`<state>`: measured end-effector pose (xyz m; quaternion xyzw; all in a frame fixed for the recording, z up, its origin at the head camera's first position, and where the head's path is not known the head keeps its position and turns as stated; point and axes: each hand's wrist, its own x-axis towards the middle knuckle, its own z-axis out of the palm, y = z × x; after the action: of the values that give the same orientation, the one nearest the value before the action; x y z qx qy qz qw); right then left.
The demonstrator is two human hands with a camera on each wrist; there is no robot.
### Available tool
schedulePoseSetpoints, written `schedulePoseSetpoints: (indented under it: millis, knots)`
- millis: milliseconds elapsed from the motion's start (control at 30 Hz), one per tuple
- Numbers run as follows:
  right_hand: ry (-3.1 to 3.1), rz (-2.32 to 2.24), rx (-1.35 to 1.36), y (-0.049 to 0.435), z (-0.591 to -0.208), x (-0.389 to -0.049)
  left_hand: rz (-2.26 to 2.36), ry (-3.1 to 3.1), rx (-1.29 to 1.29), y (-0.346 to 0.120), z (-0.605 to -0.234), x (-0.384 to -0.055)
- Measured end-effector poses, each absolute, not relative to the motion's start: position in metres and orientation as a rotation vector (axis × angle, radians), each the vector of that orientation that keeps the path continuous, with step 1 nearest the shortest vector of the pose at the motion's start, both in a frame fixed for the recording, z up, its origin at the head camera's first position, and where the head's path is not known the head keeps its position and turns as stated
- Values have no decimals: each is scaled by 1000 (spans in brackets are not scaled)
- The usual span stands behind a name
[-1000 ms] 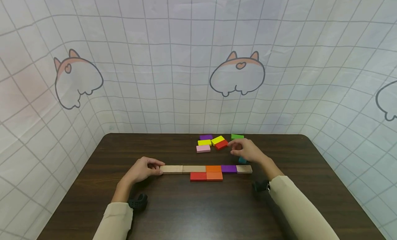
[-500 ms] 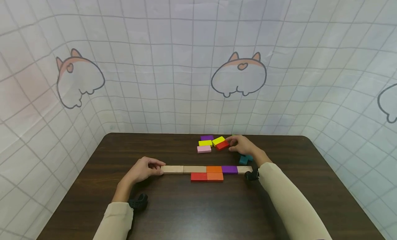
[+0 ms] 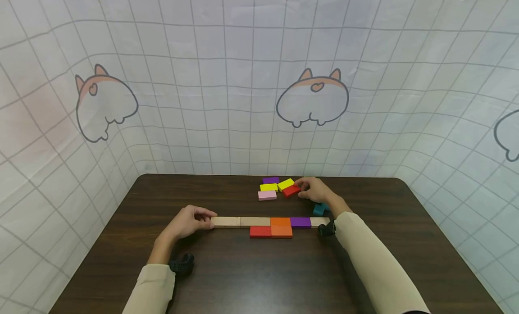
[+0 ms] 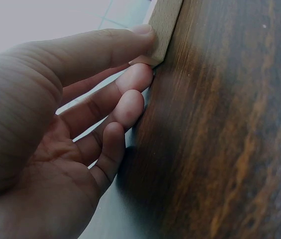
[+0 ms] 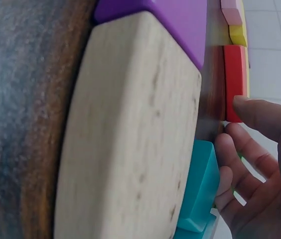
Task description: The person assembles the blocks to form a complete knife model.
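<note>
My left hand [image 3: 187,222] pinches the left end of a plain wooden block [image 3: 226,222]; in the left wrist view the thumb lies on that block's side. It is the first in a straight row: a second wooden block [image 3: 255,222], an orange block [image 3: 280,221], a purple block [image 3: 300,222] and a short wooden block [image 3: 319,222]. Below the row's middle lie a red block [image 3: 260,232] and another orange one [image 3: 281,232]. Farther back my right hand [image 3: 317,190] pinches the right end of a loose red block [image 3: 291,191]; its thumb shows on the block in the right wrist view.
Beside the loose red block are two yellow blocks [image 3: 269,187], a purple block [image 3: 270,180] and a pink block [image 3: 267,195]. Teal blocks [image 3: 320,209] lie under the right wrist, just behind the row. A white gridded cloth [image 3: 211,102] surrounds the dark table [image 3: 227,278].
My right hand has moved back and left onto the loose red block. The teal blocks show more, and the green block is now hidden behind that hand. The left hand keeps its place.
</note>
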<state>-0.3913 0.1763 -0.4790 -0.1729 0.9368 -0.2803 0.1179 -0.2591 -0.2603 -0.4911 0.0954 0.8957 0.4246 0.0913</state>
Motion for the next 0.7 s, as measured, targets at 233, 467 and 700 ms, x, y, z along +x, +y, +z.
schedulePoseSetpoints:
  millis: [233,467,700]
  knots:
    - [2762,-834,-500,175,-477,-386,1265,2657,274,-261,-493,-261]
    - [2726,-841,-519,173,-476,-383,1275,2646,273,-261,-493,-260]
    - [2699,-836,-515,171,-477,-386,1274,2651,290,-261,-493,-260]
